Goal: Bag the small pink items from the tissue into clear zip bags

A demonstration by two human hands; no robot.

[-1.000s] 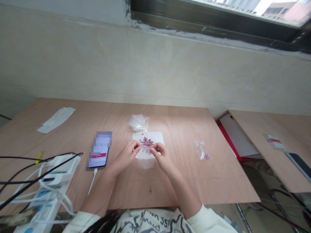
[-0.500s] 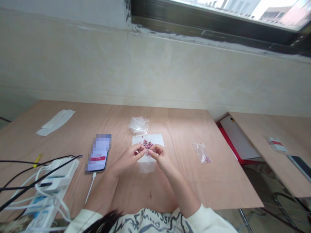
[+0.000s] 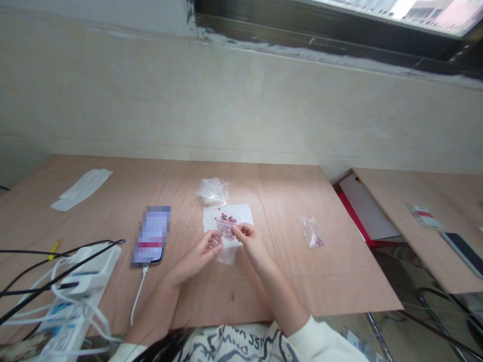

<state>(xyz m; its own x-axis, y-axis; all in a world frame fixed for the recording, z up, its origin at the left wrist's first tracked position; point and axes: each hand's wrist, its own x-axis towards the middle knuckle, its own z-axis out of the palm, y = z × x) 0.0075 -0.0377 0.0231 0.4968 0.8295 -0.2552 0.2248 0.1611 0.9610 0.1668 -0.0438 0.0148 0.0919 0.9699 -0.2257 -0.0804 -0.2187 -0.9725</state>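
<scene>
A small clear zip bag [image 3: 227,256] hangs from my right hand [image 3: 250,242], its top corner pinched between thumb and fingers. My left hand [image 3: 210,246] is beside the bag's left edge, fingers loosely curled and a little apart, with nothing visible in it. Behind the bag, a pile of small pink beads [image 3: 227,217] lies on a white sheet of paper [image 3: 246,213]. Some beads show through the clear plastic, and I cannot tell whether any are inside the bag.
Clear bags [image 3: 213,191] lie stacked beyond the paper. To the right is a bag with a few pink beads [image 3: 319,242]. A charging phone [image 3: 153,236], a power strip [image 3: 90,271] with cables, and a folded white paper strip [image 3: 82,189] are on the left. Another table [image 3: 433,193] stands right.
My left hand has come off the bag's top edge and moved slightly down and left. My right hand still pinches the bag, which now hangs tilted. The view has shifted slightly.
</scene>
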